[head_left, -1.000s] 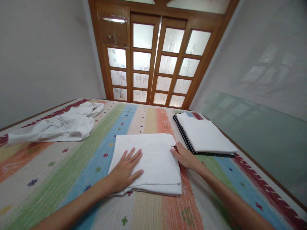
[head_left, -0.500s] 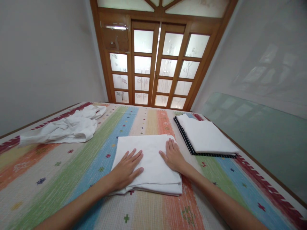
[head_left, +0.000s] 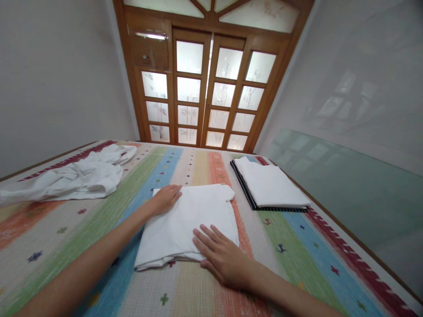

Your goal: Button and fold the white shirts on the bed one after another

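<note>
A folded white cloth (head_left: pixel 194 215) lies on a striped, many-coloured mat (head_left: pixel 82 246) in front of me. My left hand (head_left: pixel 165 198) rests at the cloth's far left corner, its fingers laid flat and close together. Spread flat, my right hand (head_left: pixel 220 255) presses on the near right edge of the same cloth. Neither hand grips anything.
A second folded white cloth (head_left: pixel 269 187) sits on a dark striped folded piece at the right. A crumpled white garment (head_left: pixel 72 178) lies at the far left. Wooden glazed doors (head_left: pixel 205 88) stand beyond the mat, and a glass panel (head_left: pixel 346 189) leans along the right wall.
My left hand slid from the cloth's near left part up to its far left corner. My right hand moved from the far right side down to the near right edge.
</note>
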